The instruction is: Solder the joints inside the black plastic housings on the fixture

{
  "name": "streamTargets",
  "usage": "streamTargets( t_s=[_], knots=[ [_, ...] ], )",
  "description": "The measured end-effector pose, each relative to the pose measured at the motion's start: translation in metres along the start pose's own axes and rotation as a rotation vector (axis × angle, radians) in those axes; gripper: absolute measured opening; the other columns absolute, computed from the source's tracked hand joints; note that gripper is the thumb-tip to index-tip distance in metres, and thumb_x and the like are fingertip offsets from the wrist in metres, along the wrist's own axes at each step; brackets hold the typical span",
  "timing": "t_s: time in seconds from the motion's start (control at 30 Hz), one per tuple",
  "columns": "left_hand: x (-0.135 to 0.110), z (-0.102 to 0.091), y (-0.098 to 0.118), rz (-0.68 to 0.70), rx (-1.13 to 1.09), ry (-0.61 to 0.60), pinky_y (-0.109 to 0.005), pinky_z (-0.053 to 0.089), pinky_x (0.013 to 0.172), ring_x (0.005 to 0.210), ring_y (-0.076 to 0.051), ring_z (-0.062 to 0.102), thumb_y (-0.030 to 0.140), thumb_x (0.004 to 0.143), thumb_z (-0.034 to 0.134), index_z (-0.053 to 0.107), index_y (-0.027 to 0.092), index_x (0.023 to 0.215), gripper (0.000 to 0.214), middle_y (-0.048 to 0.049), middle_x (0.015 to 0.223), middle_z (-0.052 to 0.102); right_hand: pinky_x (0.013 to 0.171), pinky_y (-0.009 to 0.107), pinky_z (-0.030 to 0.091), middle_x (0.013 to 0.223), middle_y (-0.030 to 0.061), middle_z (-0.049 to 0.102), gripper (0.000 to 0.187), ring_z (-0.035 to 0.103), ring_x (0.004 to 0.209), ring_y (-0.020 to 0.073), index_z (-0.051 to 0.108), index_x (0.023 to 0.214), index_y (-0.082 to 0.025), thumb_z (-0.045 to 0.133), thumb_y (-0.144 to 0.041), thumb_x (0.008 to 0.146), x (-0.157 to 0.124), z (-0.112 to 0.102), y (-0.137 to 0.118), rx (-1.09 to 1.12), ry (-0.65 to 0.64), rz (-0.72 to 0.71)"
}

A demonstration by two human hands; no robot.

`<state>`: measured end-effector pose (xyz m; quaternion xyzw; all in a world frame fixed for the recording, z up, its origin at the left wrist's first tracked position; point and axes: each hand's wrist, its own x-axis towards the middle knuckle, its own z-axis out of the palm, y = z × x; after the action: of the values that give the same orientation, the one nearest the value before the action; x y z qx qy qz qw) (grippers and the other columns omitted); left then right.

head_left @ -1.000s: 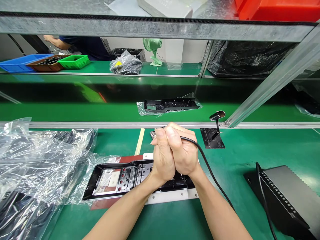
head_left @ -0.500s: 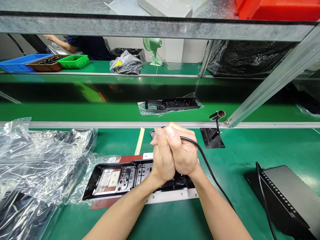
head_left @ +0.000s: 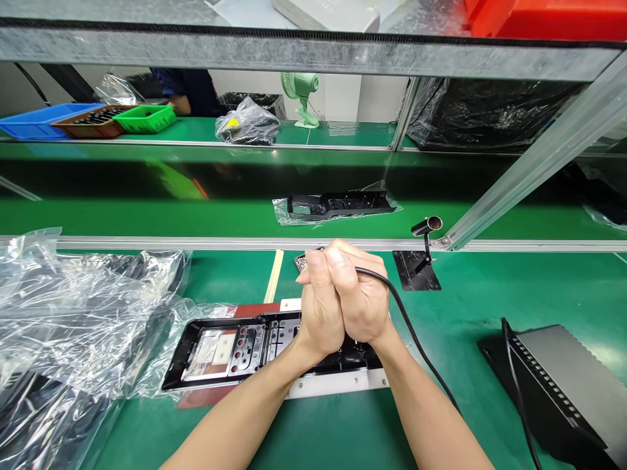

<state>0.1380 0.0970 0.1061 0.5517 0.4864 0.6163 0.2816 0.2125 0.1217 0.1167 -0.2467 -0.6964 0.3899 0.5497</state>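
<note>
My left hand (head_left: pixel 321 303) and my right hand (head_left: pixel 365 294) are pressed together, fingers closed, above a long black plastic housing (head_left: pixel 177 356). A black cable (head_left: pixel 399 297) runs out of my right fist and down to the right. It belongs to a corded hand tool whose body is hidden inside my hands. The housing lies in a fixture of dark red board with white blocks (head_left: pixel 337 385). My hands and forearms cover the housing's right part. Behind my left fingers a small tray of tiny metal pieces (head_left: pixel 300 262) peeks out.
Plastic-bagged parts (head_left: pixel 88 313) crowd the left. At right stand a metal tube holder (head_left: pixel 427 226) and a grey-black box (head_left: pixel 563 378) with a cable. Another black housing (head_left: pixel 343 203) lies on the green belt behind the rail. A metal shelf (head_left: pixel 294 52) spans overhead. A co-worker's arm (head_left: pixel 181 104) shows beyond.
My hands stay almost in place. The black housing on the belt has shifted slightly right. The co-worker's arm at the back has come down and to the right.
</note>
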Motion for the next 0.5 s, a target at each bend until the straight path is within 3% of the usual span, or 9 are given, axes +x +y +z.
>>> streamTargets(
  t_s=[0.2, 0.5],
  knots=[
    [-0.0008, -0.0005, -0.0044, -0.003, -0.01, 0.021, -0.027, 0.051, 0.064, 0.067, -0.015, 0.053, 0.056, 0.102, 0.025, 0.05, 0.023, 0.075, 0.049, -0.003, 0.076, 0.059, 0.068, 0.034, 0.05, 0.076, 0.0026, 0.07, 0.048, 0.062, 0.073, 0.0165, 0.077, 0.074, -0.026, 0.039, -0.035, 0.103, 0.0, -0.0012, 0.0003, -0.026, -0.013, -0.003],
    [0.0, -0.0003, 0.0025, 0.013, 0.002, -0.011, -0.029, 0.052, 0.067, 0.063, -0.016, 0.043, 0.049, 0.104, 0.02, 0.047, 0.023, 0.07, 0.051, -0.0017, 0.07, 0.049, 0.071, 0.035, 0.052, 0.079, 0.0027, 0.071, 0.046, 0.063, 0.075, 0.0172, 0.076, 0.076, -0.026, 0.04, -0.035, 0.103, -0.0011, -0.0009, 0.0014, 0.0, -0.012, 0.007]
  ],
)
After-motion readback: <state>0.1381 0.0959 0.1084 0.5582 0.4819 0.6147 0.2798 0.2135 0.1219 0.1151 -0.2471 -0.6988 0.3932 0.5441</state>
